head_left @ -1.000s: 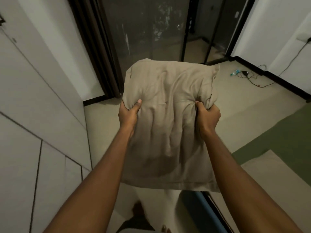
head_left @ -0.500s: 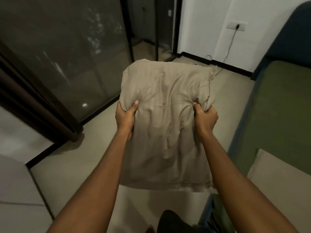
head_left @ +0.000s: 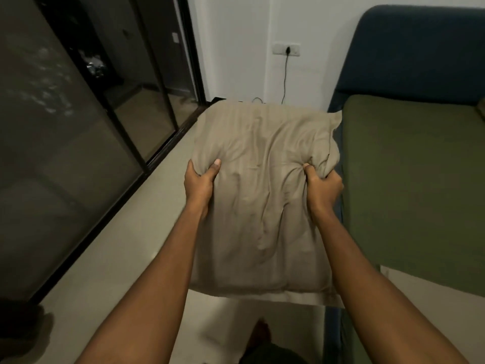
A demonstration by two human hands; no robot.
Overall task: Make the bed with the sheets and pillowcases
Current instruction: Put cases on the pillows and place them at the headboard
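Note:
A pillow in a beige pillowcase (head_left: 262, 179) hangs in the air in front of me, held upright over the floor beside the bed. My left hand (head_left: 200, 183) grips its left edge with the thumb on the front. My right hand (head_left: 321, 189) clutches a bunch of the fabric at its right edge. The bed (head_left: 409, 179) lies to the right under a green fitted sheet, with a dark blue headboard (head_left: 420, 53) at its far end. A beige sheet (head_left: 433, 311) lies on the near part of the bed.
Dark glass sliding doors (head_left: 78, 127) run along the left. A wall socket (head_left: 286, 49) with a black cable hanging to the floor sits on the white wall ahead. Pale floor (head_left: 126, 258) stretches between doors and bed. My foot (head_left: 259, 334) shows below.
My view has turned to the right: the wardrobe panels left the frame and the bed and headboard came in. Both hands keep the same grip on the pillow.

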